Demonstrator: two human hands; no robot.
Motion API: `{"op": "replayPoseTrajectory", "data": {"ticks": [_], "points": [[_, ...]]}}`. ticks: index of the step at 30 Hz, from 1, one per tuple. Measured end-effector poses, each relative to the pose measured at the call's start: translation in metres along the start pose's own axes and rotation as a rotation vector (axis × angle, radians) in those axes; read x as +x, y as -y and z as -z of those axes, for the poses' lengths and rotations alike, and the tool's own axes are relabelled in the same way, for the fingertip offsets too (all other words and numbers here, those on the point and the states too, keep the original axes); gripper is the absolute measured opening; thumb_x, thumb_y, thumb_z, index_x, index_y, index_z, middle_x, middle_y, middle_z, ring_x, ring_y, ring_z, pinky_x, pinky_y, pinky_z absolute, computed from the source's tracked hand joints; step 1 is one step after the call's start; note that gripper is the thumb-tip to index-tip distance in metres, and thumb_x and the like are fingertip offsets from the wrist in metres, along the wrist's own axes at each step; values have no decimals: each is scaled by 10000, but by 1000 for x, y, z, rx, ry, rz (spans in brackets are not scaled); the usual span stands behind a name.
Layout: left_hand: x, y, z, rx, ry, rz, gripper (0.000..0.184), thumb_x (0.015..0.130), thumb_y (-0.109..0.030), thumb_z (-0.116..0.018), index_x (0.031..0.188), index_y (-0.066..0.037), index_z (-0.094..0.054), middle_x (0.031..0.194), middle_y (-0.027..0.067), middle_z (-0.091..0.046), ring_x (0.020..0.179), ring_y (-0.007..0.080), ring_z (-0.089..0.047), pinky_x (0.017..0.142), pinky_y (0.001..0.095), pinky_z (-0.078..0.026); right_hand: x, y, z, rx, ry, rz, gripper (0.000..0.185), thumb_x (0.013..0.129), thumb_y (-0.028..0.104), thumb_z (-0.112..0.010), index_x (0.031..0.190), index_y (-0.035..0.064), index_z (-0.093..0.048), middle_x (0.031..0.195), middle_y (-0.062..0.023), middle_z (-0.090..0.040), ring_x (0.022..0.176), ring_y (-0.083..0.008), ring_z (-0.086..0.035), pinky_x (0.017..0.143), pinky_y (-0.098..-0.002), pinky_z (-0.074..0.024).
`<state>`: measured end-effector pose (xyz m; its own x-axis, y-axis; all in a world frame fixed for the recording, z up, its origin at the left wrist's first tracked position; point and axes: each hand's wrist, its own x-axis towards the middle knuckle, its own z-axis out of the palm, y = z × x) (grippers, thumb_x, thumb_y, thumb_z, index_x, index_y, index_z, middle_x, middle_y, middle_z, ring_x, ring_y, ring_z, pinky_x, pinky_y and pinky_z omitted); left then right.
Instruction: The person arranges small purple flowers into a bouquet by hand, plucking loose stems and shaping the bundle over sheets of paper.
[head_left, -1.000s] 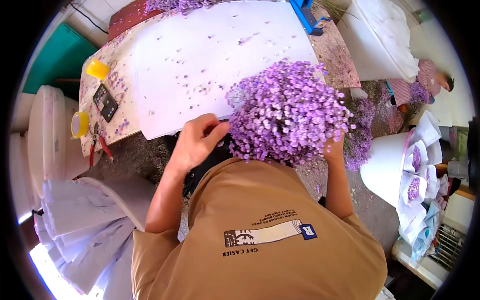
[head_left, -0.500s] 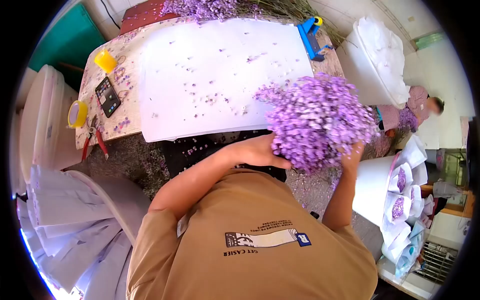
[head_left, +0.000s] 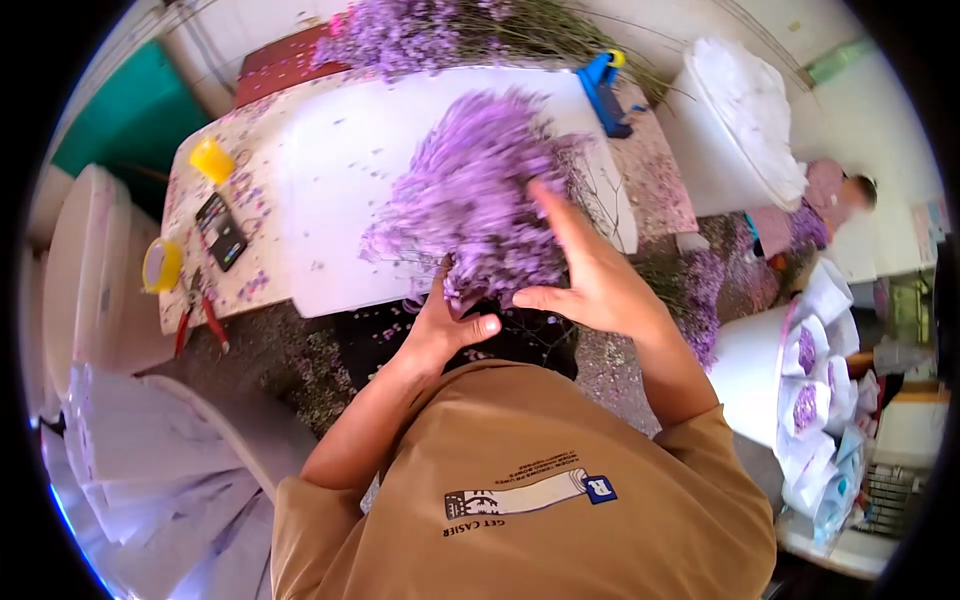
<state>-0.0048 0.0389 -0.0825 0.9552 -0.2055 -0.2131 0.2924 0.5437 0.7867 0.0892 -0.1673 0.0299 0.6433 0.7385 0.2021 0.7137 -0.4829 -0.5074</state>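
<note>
A bunch of small purple flowers (head_left: 470,195), blurred by motion, is over the white sheet (head_left: 325,200) on the table. My left hand (head_left: 445,325) is at its near edge, fingers partly hidden among the blooms and thumb sticking out; it appears to hold the bunch from below. On the bunch's right side is my right hand (head_left: 590,275), its thumb and fingers spread, with the fingertips against the flowers. Thin stems show beyond that hand.
More purple flowers (head_left: 400,35) lie along the table's back. A blue tape dispenser (head_left: 603,95), phone (head_left: 221,232), yellow tape roll (head_left: 162,266) and red-handled pliers (head_left: 200,312) lie near the edges. Tubs with wrapped bunches (head_left: 808,350) stand at right; another person (head_left: 800,215) is beyond.
The bunch has moved left, from the right near corner to over the middle of the sheet. Both hands have shifted with it, and my right hand has come into view with fingers spread.
</note>
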Motion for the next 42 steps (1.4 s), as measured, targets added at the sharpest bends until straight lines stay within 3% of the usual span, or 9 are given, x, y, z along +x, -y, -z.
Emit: {"op": "replayPoseTrajectory", "data": {"ticks": [7,9,14,16,25,27,30,35,42], "points": [[-8,0,22,-133,-140,25,969,749,-263,-914,1502,-52,-341,1364,82,-575,1256,215,-544,1068,390,-436,45,-8,26,351,305,-135,691,861,336,-801,1430,47,-534,1329,-193,-634,1213,-305,-630,1002,-404,-512],[-11,-1,26,-98,-172,6,1056,721,-390,-926,1518,-82,-307,1359,75,-566,1222,223,-553,997,388,-476,44,-53,48,697,-140,-297,471,986,321,-648,1308,-21,-609,1118,-152,-729,941,-191,-720,671,-232,-523],[-31,-27,13,-177,-355,62,1080,760,-181,-907,1555,-46,-188,1443,139,-488,1330,260,-495,1116,421,-411,109,-175,24,522,-820,-818,516,1044,466,-510,1170,-11,-661,930,-112,-735,782,-192,-708,613,-260,-478],[-24,-35,10,-68,-301,-58,1134,662,-451,-951,1512,-73,-302,1349,81,-552,1191,217,-548,950,396,-488,125,-182,-4,704,-720,-853,541,1047,478,-490,1183,-19,-657,970,-116,-730,827,-191,-696,673,-275,-478],[21,-32,8,-231,-235,-100,958,745,-239,-919,1494,-30,-358,1350,129,-591,1275,263,-546,1070,442,-456,110,-39,-62,928,-21,-502,658,1065,533,-399,1241,-54,-638,1147,-135,-703,1033,-189,-644,943,-346,-475],[14,-20,6,-293,-295,-26,611,815,-76,-847,1334,38,-546,1184,122,-691,1113,236,-646,1021,390,-498,83,-51,-43,639,84,-320,697,1063,543,-383,1323,-76,-574,1199,-128,-687,1097,-200,-625,1016,-356,-442],[13,1,7,-316,-257,22,544,827,-31,-818,1307,33,-570,1202,112,-689,1105,216,-645,998,371,-502,53,-30,-3,864,362,-295,1134,773,758,-700,1480,-73,-391,1438,-193,-534,1363,-293,-469,1156,-401,-327],[27,39,9,-408,-233,29,508,862,4,-652,1354,11,-526,1207,112,-675,1072,214,-640,960,389,-505,44,-12,-31,102,315,30,1182,493,443,-995,1426,-28,-442,1374,-215,-555,1292,-350,-535,1105,-454,-406],[11,-3,28,-234,-172,23,728,941,-261,-718,1535,-109,-324,1416,83,-536,1314,245,-494,1054,460,-430,91,-75,-71,376,153,-370,616,658,116,-856,1206,-24,-611,1103,-149,-711,1029,-253,-670,956,-362,-502]]}}
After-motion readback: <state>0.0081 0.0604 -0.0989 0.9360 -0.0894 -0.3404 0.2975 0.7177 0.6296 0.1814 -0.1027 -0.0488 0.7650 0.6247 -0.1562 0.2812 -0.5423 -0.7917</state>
